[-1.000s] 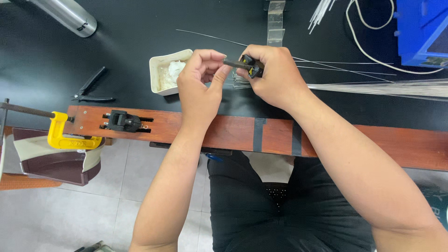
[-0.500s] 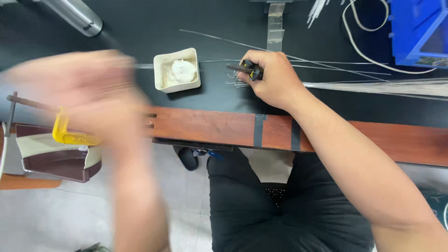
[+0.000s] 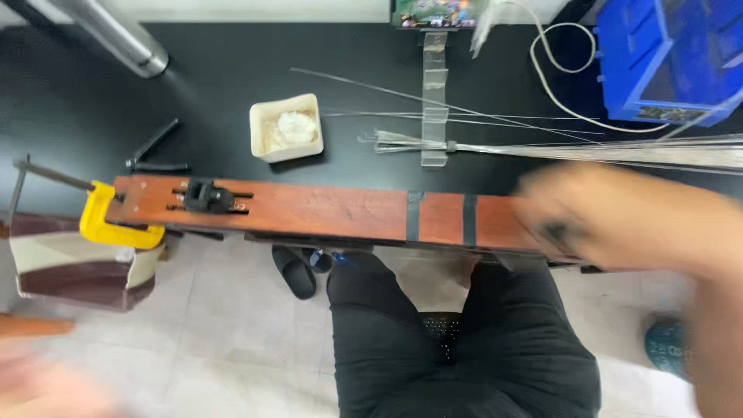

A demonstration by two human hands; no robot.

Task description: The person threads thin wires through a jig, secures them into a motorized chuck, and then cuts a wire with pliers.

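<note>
My right hand (image 3: 619, 220) is a motion-blurred fist over the right end of a long reddish wooden board (image 3: 325, 209). A small dark object (image 3: 553, 230) shows in its grip. Only a blurred smear of my left hand (image 3: 46, 387) shows at the bottom left corner, away from the table, and its fingers cannot be made out. A bundle of thin clear strands (image 3: 542, 149) lies on the black table just beyond the right hand, held down by a strip of clear tape (image 3: 435, 101). A black fixture (image 3: 205, 195) sits on the board's left part.
A yellow clamp (image 3: 108, 220) grips the board's left end. Behind the board are a white square tub (image 3: 286, 128) of white paste and black pliers (image 3: 155, 155). A blue bin (image 3: 665, 62), a white cable (image 3: 557, 70) and a metal tube (image 3: 116, 35) stand at the back.
My right hand has swung from the strands down to the board's right end, taking the small dark object along. My left hand has dropped to the lower left.
</note>
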